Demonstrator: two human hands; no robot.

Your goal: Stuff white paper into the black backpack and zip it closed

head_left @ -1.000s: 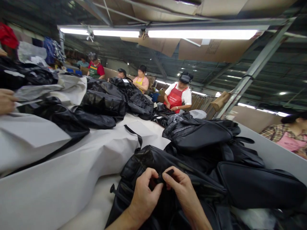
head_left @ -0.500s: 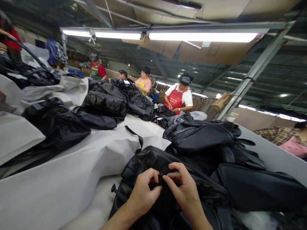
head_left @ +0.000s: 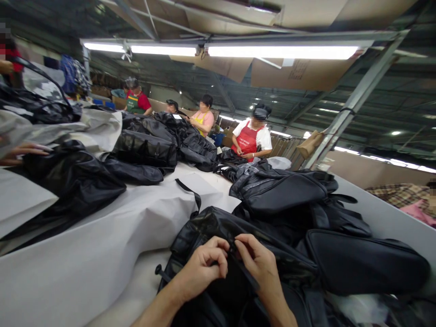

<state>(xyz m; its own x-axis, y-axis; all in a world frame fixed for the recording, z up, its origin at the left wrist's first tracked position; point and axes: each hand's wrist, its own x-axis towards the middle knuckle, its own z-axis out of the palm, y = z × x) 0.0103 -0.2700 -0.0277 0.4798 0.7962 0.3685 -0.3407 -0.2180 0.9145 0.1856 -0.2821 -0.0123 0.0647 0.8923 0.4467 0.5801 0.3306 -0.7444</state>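
A black leather-like bag (head_left: 218, 222) lies on the table right in front of me. Both hands are over its middle, close together with a small gap between the fingertips. My left hand (head_left: 206, 263) has its fingers curled toward the thumb at a dark part of the bag. My right hand (head_left: 257, 259) pinches with thumb and index finger near the same spot. What each pinch holds is small and dark, and I cannot make it out. A black strap end (head_left: 162, 271) sticks out at the bag's left side.
More black bags (head_left: 286, 190) are piled to the right, others (head_left: 146, 145) at the back left. White sheet material (head_left: 102, 245) covers the left. Another person's hand (head_left: 27, 150) touches a black bag at far left. Across the table stands a person in a red apron (head_left: 250, 138).
My left fingers have curled in closer, and my right fingertips have drawn together. Another person's hand has come in over the bag at far left. The view has shifted slightly.
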